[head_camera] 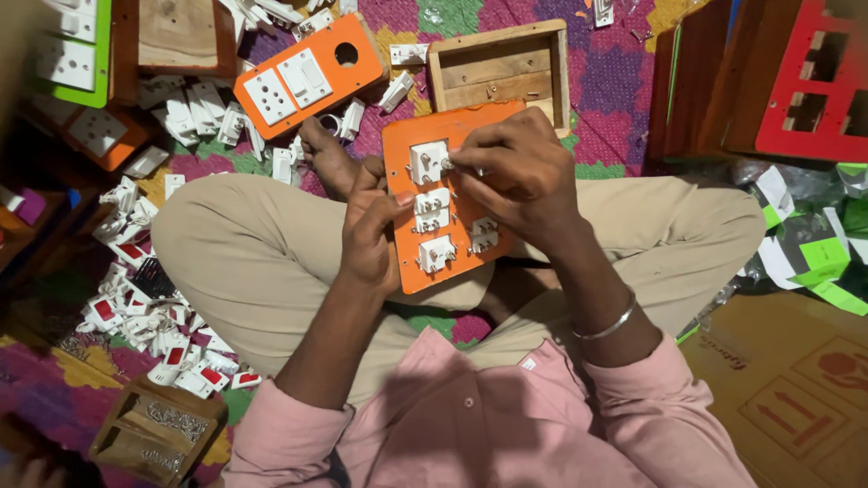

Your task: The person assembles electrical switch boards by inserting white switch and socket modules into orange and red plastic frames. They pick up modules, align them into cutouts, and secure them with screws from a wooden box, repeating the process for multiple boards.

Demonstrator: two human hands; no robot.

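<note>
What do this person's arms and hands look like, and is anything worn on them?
Both hands, the left hand and the right hand, are bare, with no gloves. The pink shirt sleeves are pushed up to about the elbows, leaving the forearms uncovered. A thin silver-coloured bangle circles the right wrist. No watch shows, and whether a ring is worn cannot be told.

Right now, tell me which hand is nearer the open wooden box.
Right. The right hand works on the orange board just below the wooden box; the left hand grips the board's far edge.
</note>
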